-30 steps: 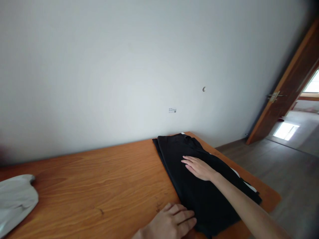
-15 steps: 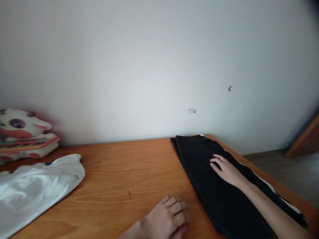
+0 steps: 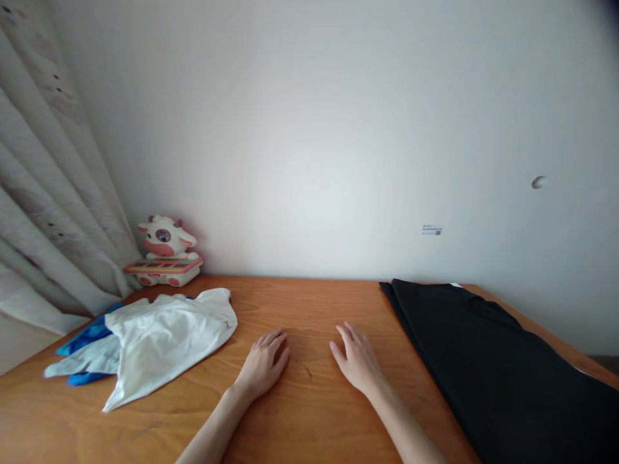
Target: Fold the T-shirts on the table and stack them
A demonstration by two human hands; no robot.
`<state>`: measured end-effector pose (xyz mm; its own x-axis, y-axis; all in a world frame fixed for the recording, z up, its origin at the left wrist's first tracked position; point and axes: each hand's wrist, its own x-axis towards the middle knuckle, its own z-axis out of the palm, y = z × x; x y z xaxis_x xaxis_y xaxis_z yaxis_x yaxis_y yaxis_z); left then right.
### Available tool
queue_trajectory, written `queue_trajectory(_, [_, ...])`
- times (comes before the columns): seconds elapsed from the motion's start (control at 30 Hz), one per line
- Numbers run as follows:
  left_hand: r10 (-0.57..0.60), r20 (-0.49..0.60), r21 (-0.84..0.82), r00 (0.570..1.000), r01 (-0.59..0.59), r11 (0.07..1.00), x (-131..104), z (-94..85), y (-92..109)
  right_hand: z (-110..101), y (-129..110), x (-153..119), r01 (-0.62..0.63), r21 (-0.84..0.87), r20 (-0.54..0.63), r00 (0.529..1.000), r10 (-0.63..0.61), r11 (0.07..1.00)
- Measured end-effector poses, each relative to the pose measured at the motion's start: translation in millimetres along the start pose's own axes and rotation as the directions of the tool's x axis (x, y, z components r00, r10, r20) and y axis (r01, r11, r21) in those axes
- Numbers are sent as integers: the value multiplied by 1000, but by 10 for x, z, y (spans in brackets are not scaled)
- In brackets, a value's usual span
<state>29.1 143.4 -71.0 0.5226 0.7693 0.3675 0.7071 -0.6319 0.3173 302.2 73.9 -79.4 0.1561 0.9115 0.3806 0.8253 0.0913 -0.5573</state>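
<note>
My left hand (image 3: pixel 264 362) rests on the brown wooden table (image 3: pixel 309 412), palm down, its fingers slightly curved and holding nothing. To its left lies a loose white garment (image 3: pixel 169 341), spread over light grey and blue cloth (image 3: pixel 91 335). My right hand (image 3: pixel 356 357) is also low over the tabletop, fingers apart and nothing in them. Right of it, a black garment (image 3: pixel 483 361) lies flat and folded, with a neckline near its far end. Neither hand touches any clothing.
A toy cow with a keyboard (image 3: pixel 167 254) stands at the back left corner against the white wall (image 3: pixel 309 129). A patterned curtain (image 3: pixel 53 180) hangs down the left side. On the wall are a small label (image 3: pixel 432 230) and a round fitting (image 3: pixel 538 182).
My right hand has left the black garment and moved to mid-table. My left hand has moved left and further onto the table. The view has swung left, bringing in the curtain.
</note>
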Motion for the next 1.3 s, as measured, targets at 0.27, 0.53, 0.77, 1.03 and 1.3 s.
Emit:
queue_trajectory(0.27, [-24,30,-77,999,26,997,-37,-47,87,280,206,-30,71,-148,8,997,-71,986])
queue_trajectory(0.53, [-362,-298,48,883,393,918,-100,-267,-340,353,370,-55,133,-75,-37,990,-137,988])
queue_trajectory(0.77, [-724,-556,-32,409,859,511,-297,-601,-875,311,363,-77,166,-50,-48,985,-169,985])
queue_trajectory(1.03, [-772,-466,-135,433,827,545,-317,-622,-957,295,356,-92,203,-69,-43,978,-206,977])
queue_trajectory(1.3, [-644,-600,-327,475,588,739,-162,-592,-879,343,396,-77,222,-47,-99,969,-226,974])
